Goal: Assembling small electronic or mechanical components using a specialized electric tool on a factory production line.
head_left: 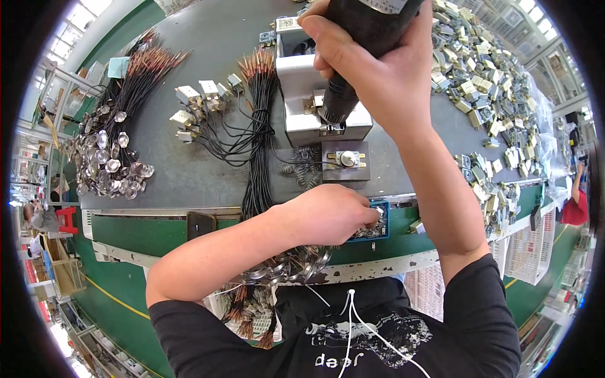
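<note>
My right hand (394, 75) is wrapped round a black power screwdriver (372, 28), its nose pointing down at a small part on the white-and-metal fixture (305, 79). My left hand (331, 214) reaches over a blue tray (386, 220) of small metal pieces. Its fingers are curled together at the tray, and whatever they pinch is hidden. Between the hands, a dark square block (362, 176) carries a part with a round metal knob and brass tabs (346, 159). A bundle of black wires (258, 157) lies left of the fixture, some ending in white-and-grey switch-like parts (189, 101).
Another wire bundle with round metal ends (113, 151) lies at the far left. Many switch-like parts (485, 82) are heaped along the right side. A phone (200, 225) rests at the table's near edge, and more wires with metal rings (287, 264) lie below my left forearm.
</note>
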